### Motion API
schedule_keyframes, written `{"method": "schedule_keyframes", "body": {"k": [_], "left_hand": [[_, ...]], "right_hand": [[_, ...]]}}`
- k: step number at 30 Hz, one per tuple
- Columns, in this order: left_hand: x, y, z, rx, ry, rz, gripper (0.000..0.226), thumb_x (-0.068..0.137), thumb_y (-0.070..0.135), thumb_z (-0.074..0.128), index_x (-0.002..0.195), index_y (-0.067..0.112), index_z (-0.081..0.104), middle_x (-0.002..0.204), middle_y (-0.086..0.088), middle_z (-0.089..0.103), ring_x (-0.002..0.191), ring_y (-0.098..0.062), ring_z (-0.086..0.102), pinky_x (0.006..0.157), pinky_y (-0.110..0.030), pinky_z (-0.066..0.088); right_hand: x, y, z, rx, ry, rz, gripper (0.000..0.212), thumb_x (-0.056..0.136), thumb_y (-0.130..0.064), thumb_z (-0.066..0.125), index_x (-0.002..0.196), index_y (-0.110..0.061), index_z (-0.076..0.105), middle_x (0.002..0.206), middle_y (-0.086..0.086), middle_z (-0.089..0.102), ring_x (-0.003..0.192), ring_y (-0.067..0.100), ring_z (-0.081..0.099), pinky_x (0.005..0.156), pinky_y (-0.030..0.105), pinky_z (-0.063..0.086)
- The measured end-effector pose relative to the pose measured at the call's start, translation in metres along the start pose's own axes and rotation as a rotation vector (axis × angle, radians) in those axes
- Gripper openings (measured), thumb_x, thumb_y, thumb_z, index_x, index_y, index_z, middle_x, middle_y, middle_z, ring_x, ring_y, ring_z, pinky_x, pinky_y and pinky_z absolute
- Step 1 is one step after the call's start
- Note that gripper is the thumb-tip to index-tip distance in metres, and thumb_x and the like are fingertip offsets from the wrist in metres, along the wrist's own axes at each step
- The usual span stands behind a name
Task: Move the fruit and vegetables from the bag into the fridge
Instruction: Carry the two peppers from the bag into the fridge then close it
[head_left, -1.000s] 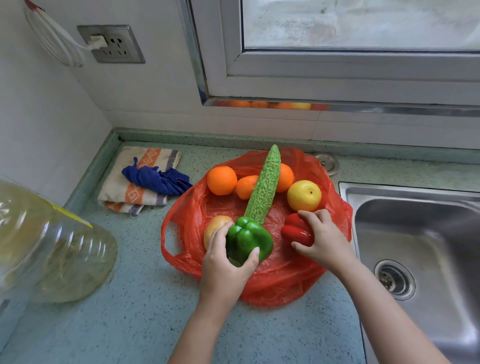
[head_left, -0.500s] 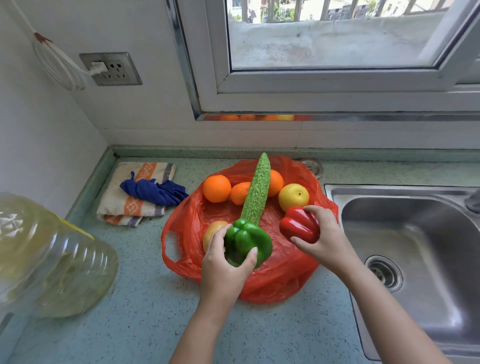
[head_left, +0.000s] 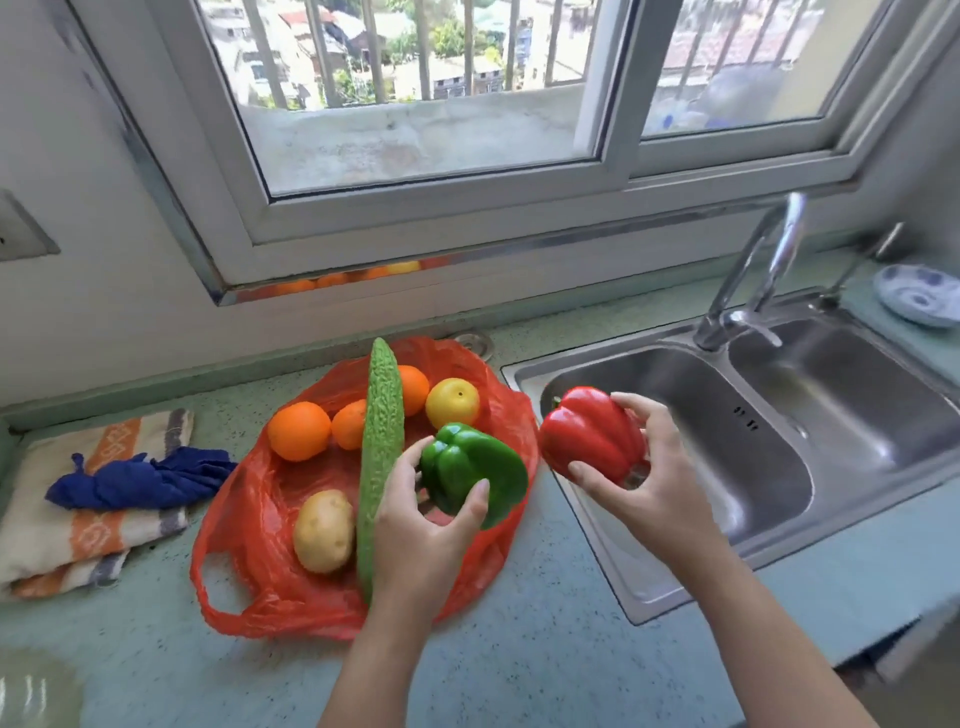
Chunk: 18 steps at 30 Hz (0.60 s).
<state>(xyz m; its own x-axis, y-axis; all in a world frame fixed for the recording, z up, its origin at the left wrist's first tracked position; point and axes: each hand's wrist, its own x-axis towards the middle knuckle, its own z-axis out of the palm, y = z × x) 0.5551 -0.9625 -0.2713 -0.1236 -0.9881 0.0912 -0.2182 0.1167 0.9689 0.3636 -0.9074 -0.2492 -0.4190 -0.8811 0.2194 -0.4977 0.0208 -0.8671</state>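
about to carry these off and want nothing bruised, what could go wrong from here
1. The right hand holds the red pepper over the edge of the sink; a slip would likely drop it into the basin.
2. The left hand grips the green pepper right beside the gourd, so a careless lift might nudge the gourd off the bag.
3. Both hands are full and no fridge is in view; opening its door may be awkward.

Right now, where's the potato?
In the head view, the potato lies on the opened red bag, left of centre, just left of the long bitter gourd and nearer the camera than the leftmost orange.
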Motion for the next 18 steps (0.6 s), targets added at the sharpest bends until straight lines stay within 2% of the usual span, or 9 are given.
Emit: {"method": "schedule_keyframes", "body": {"k": [2,5,10,15,17,18], "left_hand": [[-0.004,-0.003,0.011,-0.028,-0.057,-0.017,0.052,0.066,0.029,0.079,0.11,0.035,0.052,0.111,0.003,0.061,0.099,-0.008,0.058,0.077,-0.018,0.051],[-0.012,0.001,0.035,-0.036,-0.173,0.008,0.054,0.066,0.03,0.076,0.114,0.028,0.051,0.112,0.003,0.06,0.1,-0.011,0.057,0.081,-0.021,0.05],[-0.029,0.023,0.084,-0.022,-0.378,0.08,0.051,0.073,0.017,0.076,0.116,0.024,0.052,0.109,0.004,0.06,0.095,-0.003,0.057,0.081,-0.022,0.05],[-0.066,0.057,0.143,-0.068,-0.557,0.13,0.052,0.072,0.017,0.077,0.116,0.022,0.052,0.108,-0.001,0.061,0.093,-0.01,0.06,0.081,-0.029,0.052],[-0.087,0.071,0.167,-0.103,-0.613,0.137,0.051,0.067,0.029,0.077,0.111,0.029,0.053,0.107,-0.001,0.061,0.093,-0.013,0.061,0.08,-0.036,0.053],[-0.099,0.078,0.18,-0.117,-0.636,0.145,0.05,0.063,0.033,0.075,0.108,0.034,0.052,0.107,0.0,0.061,0.094,-0.013,0.061,0.08,-0.034,0.052]], "right_hand": [[-0.014,0.001,-0.01,-0.01,0.045,0.015,0.064,0.06,-0.042,0.073,0.115,-0.042,0.041,0.115,-0.014,0.046,0.101,0.002,0.05,0.084,0.018,0.043],[-0.038,0.006,-0.033,-0.03,0.127,0.079,0.064,0.063,-0.038,0.073,0.118,-0.038,0.041,0.117,-0.011,0.046,0.102,0.001,0.049,0.08,0.006,0.04],[-0.077,0.012,-0.083,-0.058,0.281,0.134,0.063,0.065,-0.037,0.072,0.12,-0.038,0.04,0.12,-0.009,0.045,0.106,0.003,0.049,0.083,0.009,0.042],[-0.122,0.017,-0.147,-0.09,0.463,0.152,0.064,0.065,-0.043,0.071,0.12,-0.036,0.04,0.12,-0.009,0.046,0.103,-0.003,0.048,0.078,0.004,0.04],[-0.142,0.019,-0.173,-0.106,0.548,0.144,0.061,0.063,-0.047,0.069,0.116,-0.04,0.04,0.119,-0.011,0.047,0.102,-0.006,0.048,0.074,0.001,0.039],[-0.153,0.022,-0.187,-0.111,0.594,0.139,0.06,0.062,-0.046,0.068,0.115,-0.042,0.04,0.119,-0.012,0.047,0.102,-0.005,0.049,0.075,0.002,0.038]]}}
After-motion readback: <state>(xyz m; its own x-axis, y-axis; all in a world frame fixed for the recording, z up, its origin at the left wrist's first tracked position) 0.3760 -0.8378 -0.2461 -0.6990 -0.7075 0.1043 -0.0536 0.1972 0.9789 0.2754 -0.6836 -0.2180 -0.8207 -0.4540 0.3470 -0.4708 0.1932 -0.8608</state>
